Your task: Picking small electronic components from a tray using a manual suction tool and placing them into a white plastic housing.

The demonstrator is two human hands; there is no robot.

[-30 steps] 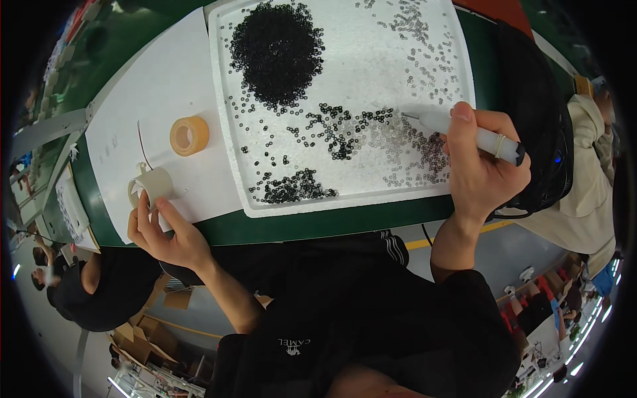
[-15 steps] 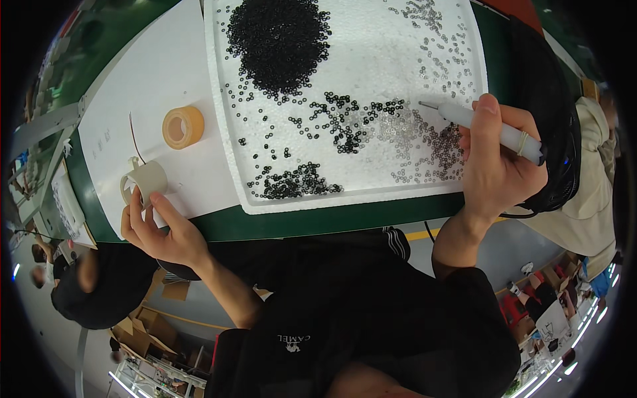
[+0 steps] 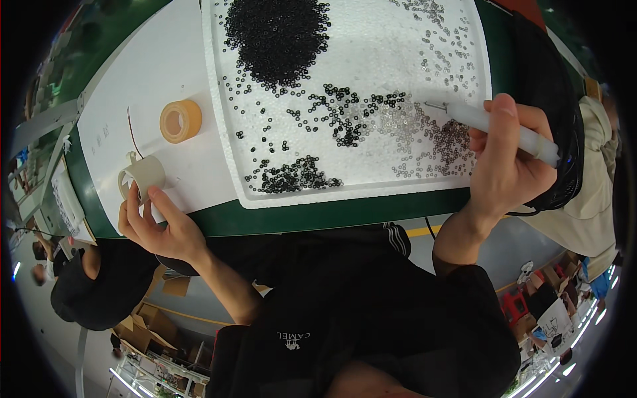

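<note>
Across the table (image 3: 298, 223), the right hand (image 3: 509, 160) is closed around a pen-like tool (image 3: 471, 118), its tip well inside the tray's (image 3: 222, 126) right rim. The left hand (image 3: 164, 229), half-curled, has fingertips at the white roll (image 3: 152, 172), gripping or merely touching, I can't tell; paper (image 3: 206, 166) spans the wide gap to the tray.

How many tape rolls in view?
2: an orange roll on the white paper, a cream roll at the left hand. Background clutter may hide more.
</note>
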